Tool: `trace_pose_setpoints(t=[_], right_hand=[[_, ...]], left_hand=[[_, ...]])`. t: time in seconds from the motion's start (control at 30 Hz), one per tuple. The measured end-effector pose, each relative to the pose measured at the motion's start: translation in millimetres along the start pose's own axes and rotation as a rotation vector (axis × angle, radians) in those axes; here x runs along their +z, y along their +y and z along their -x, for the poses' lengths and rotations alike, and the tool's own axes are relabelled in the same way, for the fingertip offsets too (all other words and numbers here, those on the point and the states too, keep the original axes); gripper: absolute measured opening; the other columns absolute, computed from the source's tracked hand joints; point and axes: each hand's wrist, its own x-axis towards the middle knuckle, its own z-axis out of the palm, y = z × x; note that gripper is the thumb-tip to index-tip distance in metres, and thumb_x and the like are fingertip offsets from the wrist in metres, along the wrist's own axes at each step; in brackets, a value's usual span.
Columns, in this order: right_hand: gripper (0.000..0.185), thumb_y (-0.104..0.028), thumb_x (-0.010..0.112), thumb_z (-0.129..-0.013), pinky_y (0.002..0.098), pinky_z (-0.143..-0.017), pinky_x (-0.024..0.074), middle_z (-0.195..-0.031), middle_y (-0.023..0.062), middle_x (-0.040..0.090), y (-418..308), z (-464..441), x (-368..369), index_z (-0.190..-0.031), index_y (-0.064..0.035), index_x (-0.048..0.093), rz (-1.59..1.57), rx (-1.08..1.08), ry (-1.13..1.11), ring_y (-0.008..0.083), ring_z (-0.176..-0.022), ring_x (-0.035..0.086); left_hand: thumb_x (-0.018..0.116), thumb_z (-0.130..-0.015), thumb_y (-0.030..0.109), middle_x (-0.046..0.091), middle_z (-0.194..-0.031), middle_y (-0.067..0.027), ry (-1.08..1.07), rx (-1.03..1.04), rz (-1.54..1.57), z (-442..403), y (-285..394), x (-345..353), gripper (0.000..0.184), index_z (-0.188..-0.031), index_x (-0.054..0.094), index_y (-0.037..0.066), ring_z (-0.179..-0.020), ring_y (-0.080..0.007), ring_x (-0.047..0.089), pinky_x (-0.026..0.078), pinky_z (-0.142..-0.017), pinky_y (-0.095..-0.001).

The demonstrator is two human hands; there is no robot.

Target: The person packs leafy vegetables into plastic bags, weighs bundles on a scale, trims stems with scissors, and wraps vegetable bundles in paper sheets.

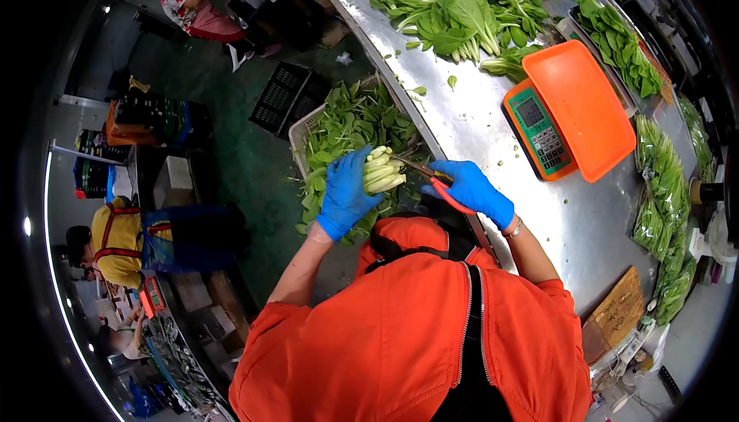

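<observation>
My left hand, in a blue glove, is closed round a bunch of leafy greens, its pale cut stems pointing right. In the other blue glove, my right hand grips a pair of scissors with red handles. The blades reach to the stem ends of the bunch; whether they touch is too small to tell. Below the bunch stands a pale crate filled with loose leafy greens. Part of its contents is hidden behind my left hand and the bunch.
On the metal table lie a heap of greens and an orange scale. Bagged greens and a wooden board line its far side. A black crate sits on the floor. Other people work at the left.
</observation>
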Motion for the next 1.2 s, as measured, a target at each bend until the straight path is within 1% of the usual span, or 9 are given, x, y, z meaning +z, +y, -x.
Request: trace_pose_setpoints(t=[0.17, 0.27, 0.4, 0.6, 0.67, 0.97, 1.03, 1.1, 1.2], right_hand=[[0.039, -0.036, 0.063, -0.075, 0.0354, -0.058, 0.0446, -0.073, 0.0180, 0.058, -7.1, 0.0, -4.7, -0.096, -0.0039, 0.059, -0.078, 0.141, -0.098, 0.0332, -0.064, 0.057], [0.038, -0.035, 0.063, -0.075, 0.0356, -0.058, 0.0447, -0.073, 0.0190, 0.058, -5.2, -1.1, -3.6, -0.095, -0.0035, 0.059, -0.109, 0.172, -0.036, 0.0331, -0.064, 0.057], [0.034, -0.033, 0.062, -0.076, 0.0367, -0.060, 0.0450, -0.075, 0.0178, 0.057, -0.2, -4.1, 4.0, -0.094, -0.0050, 0.058, -0.075, 0.053, 0.179, 0.0326, -0.067, 0.056], [0.031, -0.030, 0.058, -0.075, 0.0392, -0.063, 0.0446, -0.081, 0.0145, 0.053, 0.7, 7.4, -0.3, -0.099, -0.0110, 0.057, 0.242, 0.268, 0.052, 0.0326, -0.073, 0.055], [0.031, -0.030, 0.058, -0.075, 0.0390, -0.063, 0.0446, -0.081, 0.0143, 0.053, 5.5, 20.5, -4.0, -0.099, -0.0114, 0.056, 0.238, 0.311, 0.104, 0.0324, -0.073, 0.055], [0.026, -0.026, 0.061, -0.075, 0.0376, -0.056, 0.0432, -0.073, 0.0119, 0.053, 41.8, 175.2, -38.9, -0.098, -0.0132, 0.056, 0.467, 0.846, 0.505, 0.0294, -0.065, 0.055], [0.023, -0.025, 0.060, -0.075, 0.0378, -0.056, 0.0440, -0.076, 0.0130, 0.055, 42.4, 216.7, -48.5, -0.094, -0.0117, 0.056, 0.592, 0.969, 0.565, 0.0301, -0.065, 0.056], [0.024, -0.024, 0.060, -0.075, 0.0381, -0.057, 0.0454, -0.080, 0.0143, 0.056, 58.3, 260.6, -52.1, -0.095, -0.0116, 0.055, 0.639, 1.121, 0.584, 0.0306, -0.067, 0.057], [0.029, -0.020, 0.061, -0.073, 0.0385, -0.060, 0.0465, -0.082, 0.0156, 0.056, 70.9, 306.9, -50.6, -0.099, -0.0105, 0.054, 0.639, 1.252, 0.683, 0.0317, -0.070, 0.058]], left_hand=[[0.071, -0.055, 0.021, 0.048, -0.109, -0.0117, 0.081, 0.061, 0.116, 0.8, -8.8, 6.3, 0.076, -0.122, 0.037, 0.008, -0.101, -0.0266, 0.047, 0.031, -0.090, -0.0394], [0.067, -0.058, 0.011, 0.057, -0.094, -0.0159, 0.205, 0.075, 0.275, -4.1, -13.6, 7.7, 0.062, -0.114, 0.043, 0.003, -0.084, -0.0301, 0.057, 0.045, -0.076, -0.0347], [0.067, -0.058, 0.011, 0.057, -0.094, -0.0159, 0.192, 0.044, 0.227, -6.2, -11.5, 1.6, 0.062, -0.115, 0.043, 0.003, -0.088, -0.0283, 0.057, 0.045, -0.079, -0.0333], [0.069, -0.061, 0.015, 0.055, -0.097, -0.0109, 0.102, -0.095, 0.696, -13.7, -16.9, -0.7, 0.062, -0.116, 0.043, 0.003, -0.088, -0.0220, 0.055, 0.044, -0.078, -0.0323], [0.066, -0.067, 0.018, 0.055, -0.099, -0.0076, -0.102, -0.403, 1.149, -20.8, -27.1, 3.0, 0.058, -0.117, 0.043, 0.001, -0.091, -0.0176, 0.053, 0.043, -0.080, -0.0300], [0.058, -0.073, 0.025, 0.055, -0.104, -0.0113, -0.464, -0.520, 1.743, -88.0, -8.4, 28.0, 0.055, -0.120, 0.041, 0.002, -0.090, -0.0228, 0.056, 0.047, -0.078, -0.0335], [0.056, -0.075, 0.025, 0.055, -0.104, -0.0112, -0.785, -0.408, 2.044, -107.7, 14.6, 22.2, 0.055, -0.122, 0.040, 0.002, -0.088, -0.0219, 0.056, 0.046, -0.079, -0.0332], [0.054, -0.076, 0.028, 0.054, -0.107, -0.0116, -0.582, -0.667, 1.699, -138.2, -22.8, 69.3, 0.056, -0.124, 0.039, 0.002, -0.086, -0.0213, 0.056, 0.046, -0.079, -0.0329], [0.055, -0.077, 0.032, 0.056, -0.105, -0.0120, -0.792, -0.390, 1.971, -159.0, 35.9, 38.2, 0.057, -0.123, 0.041, 0.001, -0.084, -0.0210, 0.056, 0.045, -0.079, -0.0327]])
